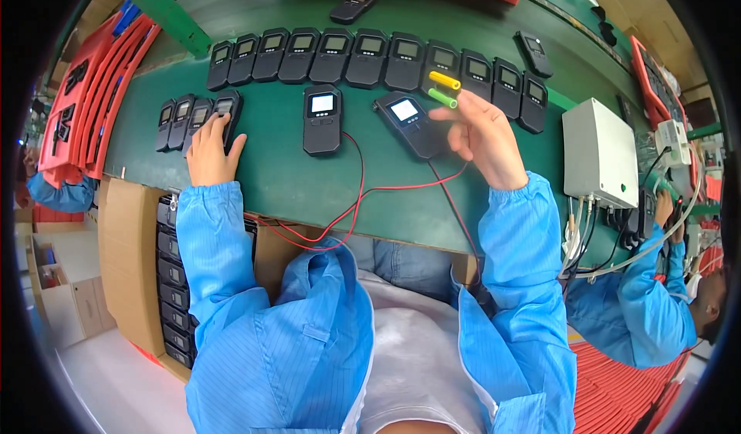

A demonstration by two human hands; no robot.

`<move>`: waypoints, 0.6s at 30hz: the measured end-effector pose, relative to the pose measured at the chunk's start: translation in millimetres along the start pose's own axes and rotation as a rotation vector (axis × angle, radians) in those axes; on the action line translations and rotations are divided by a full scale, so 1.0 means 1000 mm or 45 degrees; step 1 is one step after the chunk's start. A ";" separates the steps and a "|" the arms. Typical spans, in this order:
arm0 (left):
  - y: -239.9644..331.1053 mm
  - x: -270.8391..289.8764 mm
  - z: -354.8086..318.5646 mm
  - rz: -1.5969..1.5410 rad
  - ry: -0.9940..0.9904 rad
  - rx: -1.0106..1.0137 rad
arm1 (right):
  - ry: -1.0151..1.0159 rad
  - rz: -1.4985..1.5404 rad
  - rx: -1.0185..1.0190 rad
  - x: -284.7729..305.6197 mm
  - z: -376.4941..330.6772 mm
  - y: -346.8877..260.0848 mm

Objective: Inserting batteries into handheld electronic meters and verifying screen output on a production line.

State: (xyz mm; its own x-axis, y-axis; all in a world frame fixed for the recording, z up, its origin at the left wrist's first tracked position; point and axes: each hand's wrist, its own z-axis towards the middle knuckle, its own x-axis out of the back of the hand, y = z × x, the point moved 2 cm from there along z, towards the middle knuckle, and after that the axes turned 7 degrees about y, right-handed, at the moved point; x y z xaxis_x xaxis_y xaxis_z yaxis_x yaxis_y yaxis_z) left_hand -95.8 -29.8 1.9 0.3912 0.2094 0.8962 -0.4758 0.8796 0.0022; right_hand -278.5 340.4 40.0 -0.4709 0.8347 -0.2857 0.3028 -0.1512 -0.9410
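Observation:
My left hand (212, 155) has its fingers and thumb around the lower part of a black handheld meter (229, 101), the right end of a short row. My right hand (488, 137) is raised at the right, fingers bent, with a yellow tube (444, 81) and a green tube (442, 98) at its fingertips. How the fingers grip them is partly hidden. Close beside it, a meter with a lit screen (407, 121) lies tilted. Another lit meter (322, 121) stands between my hands. Red wires (363, 195) run from near these two meters toward my lap.
A long row of black meters (333, 56) crosses the green bench (270, 172). Single meters lie behind it. To the right stands a white box (600, 154) with cables. A cardboard carton (131, 256) holds meters at left. Red trays (89, 102) are stacked; a co-worker (648, 303) sits right.

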 end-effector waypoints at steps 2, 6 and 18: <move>-0.007 0.000 0.001 -0.150 -0.050 0.021 | -0.015 0.022 0.072 0.003 0.001 0.004; -0.012 0.003 0.008 -0.268 -0.067 0.067 | -0.043 0.094 0.062 0.001 0.001 0.004; -0.008 0.020 -0.008 -0.877 -0.423 0.084 | -0.132 0.278 -0.104 -0.003 -0.002 0.009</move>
State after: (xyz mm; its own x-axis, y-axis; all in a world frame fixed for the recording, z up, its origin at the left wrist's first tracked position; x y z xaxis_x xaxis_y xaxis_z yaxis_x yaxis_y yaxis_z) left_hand -77.7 -29.4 15.8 0.3639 -0.5252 0.7693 -0.2610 0.7354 0.6254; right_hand -272.9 338.0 32.7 -0.4682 0.7276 -0.5014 0.4705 -0.2750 -0.8384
